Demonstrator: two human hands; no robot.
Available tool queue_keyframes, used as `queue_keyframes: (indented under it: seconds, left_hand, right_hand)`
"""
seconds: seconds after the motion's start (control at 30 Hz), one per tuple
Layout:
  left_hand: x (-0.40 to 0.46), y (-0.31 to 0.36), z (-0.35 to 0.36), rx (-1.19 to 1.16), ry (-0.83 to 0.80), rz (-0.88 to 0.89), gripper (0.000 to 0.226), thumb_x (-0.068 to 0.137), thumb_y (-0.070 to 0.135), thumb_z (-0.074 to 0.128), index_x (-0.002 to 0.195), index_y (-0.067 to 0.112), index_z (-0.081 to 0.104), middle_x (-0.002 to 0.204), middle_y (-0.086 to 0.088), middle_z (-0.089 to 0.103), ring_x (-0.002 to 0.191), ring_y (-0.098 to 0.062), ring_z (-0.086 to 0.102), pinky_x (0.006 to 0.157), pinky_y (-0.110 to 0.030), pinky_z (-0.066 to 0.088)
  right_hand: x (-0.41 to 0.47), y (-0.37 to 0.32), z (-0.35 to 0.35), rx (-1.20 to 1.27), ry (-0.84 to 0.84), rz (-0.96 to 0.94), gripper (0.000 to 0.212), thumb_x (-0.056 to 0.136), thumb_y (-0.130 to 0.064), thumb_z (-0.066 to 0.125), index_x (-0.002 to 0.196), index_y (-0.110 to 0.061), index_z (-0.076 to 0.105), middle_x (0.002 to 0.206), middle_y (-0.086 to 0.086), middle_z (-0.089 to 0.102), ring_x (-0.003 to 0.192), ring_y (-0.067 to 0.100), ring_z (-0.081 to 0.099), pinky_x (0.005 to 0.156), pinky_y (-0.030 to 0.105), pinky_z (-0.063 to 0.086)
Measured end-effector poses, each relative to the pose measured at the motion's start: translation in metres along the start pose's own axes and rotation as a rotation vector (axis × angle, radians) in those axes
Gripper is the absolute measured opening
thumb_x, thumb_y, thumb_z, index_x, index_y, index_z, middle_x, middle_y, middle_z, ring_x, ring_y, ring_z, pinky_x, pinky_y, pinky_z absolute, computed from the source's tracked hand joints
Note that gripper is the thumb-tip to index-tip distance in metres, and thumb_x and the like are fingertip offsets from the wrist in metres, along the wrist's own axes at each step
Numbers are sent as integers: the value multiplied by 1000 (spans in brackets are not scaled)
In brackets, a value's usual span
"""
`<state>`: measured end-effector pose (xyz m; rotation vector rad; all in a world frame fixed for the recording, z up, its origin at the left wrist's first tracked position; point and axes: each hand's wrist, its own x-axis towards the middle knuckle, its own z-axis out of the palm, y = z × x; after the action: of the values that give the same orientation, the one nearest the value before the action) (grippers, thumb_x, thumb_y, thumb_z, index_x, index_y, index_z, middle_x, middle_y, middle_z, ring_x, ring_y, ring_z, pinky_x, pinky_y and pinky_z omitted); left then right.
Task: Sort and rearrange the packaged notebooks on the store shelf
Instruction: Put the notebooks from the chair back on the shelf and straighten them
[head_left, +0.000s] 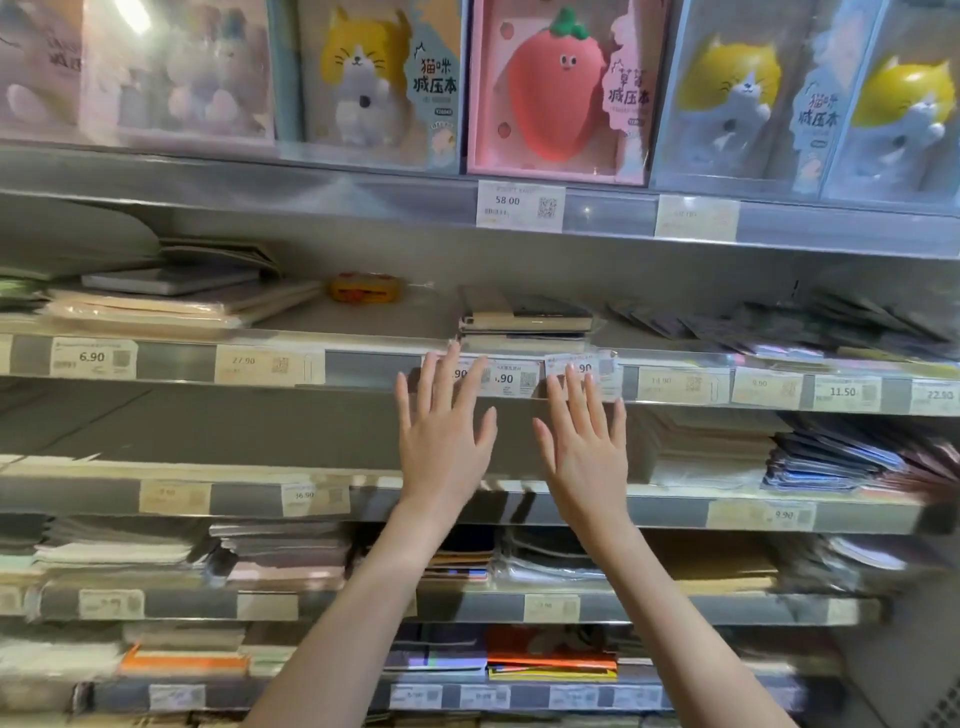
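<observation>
Notebooks (524, 319), small stack, flat on the second shelf (363, 325) from the top, centre, just behind the front rail. Film-wrapped, glossy; dark covers, pale page edges facing out. Rectangular, long axis left-right along the shelf edge, top one slightly skewed.

Left hand (444, 441) and right hand (584, 447) both raised in front of the rail below that stack, fingers straight and spread, gripping nothing. Fingertips overlap the price tags (511, 376) on the rail; contact with the rail can't be confirmed.

Same shelf, left: looser pile of flat wrapped books (171, 299), beige and grey. A yellow-orange soft item (366, 288) sits between the piles. Right: dark thin packs (810, 327) fanned out.

Top shelf: upright boxed notebooks with clear windows, a cat box (366, 83) and a pink strawberry box (558, 88) side by side. Lower shelves hold flat stacks, blurred.
</observation>
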<state>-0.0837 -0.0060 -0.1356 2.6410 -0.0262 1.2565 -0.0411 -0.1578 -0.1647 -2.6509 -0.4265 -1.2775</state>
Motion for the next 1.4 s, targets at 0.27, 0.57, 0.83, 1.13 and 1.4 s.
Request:
queue_keyframes:
  seconds: [0.27, 0.57, 0.83, 1.13, 1.4]
  left_hand:
    - [-102, -17, 22, -76, -148, -56, 52, 91, 35, 42, 142, 28, 31, 152, 0, 27, 143, -20, 15, 116, -46, 6]
    - [-266, -56, 76, -133, -464, -236, 54, 92, 34, 48, 143, 28, 30, 153, 1, 26, 143, -18, 14, 116, -42, 2]
    - [-403, -85, 116, -89, -728, -390, 57, 93, 33, 48, 145, 28, 26, 153, 4, 23, 144, -15, 11, 118, -40, 0]
    - [-549, -113, 155, -78, -958, -574, 56, 90, 29, 53, 143, 22, 33, 149, 0, 33, 139, -22, 28, 114, -35, 8]
    - [-610, -99, 161, -222, -1026, -857, 61, 95, 37, 44, 147, 23, 17, 153, 7, 7, 139, -11, 17, 103, -28, 35]
  right_hand:
    - [-88, -18, 21, 57, -197, -44, 52, 98, -41, 19, 144, -18, 28, 153, 5, 23, 142, 20, 17, 114, 48, 16]
    - [-231, -37, 80, 116, -533, -6, 53, 95, -42, 27, 141, -17, 36, 150, 5, 31, 139, 22, 26, 111, 51, 23]
    - [-355, -50, 132, 150, -823, 39, 53, 97, -41, 19, 135, -15, 45, 145, 6, 40, 134, 22, 38, 111, 45, 24]
    - [-490, -66, 193, 238, -1127, 104, 67, 97, -51, 6, 134, -14, 47, 140, 6, 48, 128, 24, 47, 103, 47, 35]
    - [-530, -76, 234, 467, -1174, 369, 64, 92, -49, 45, 146, -23, 20, 147, 0, 34, 134, 20, 33, 108, 40, 30]
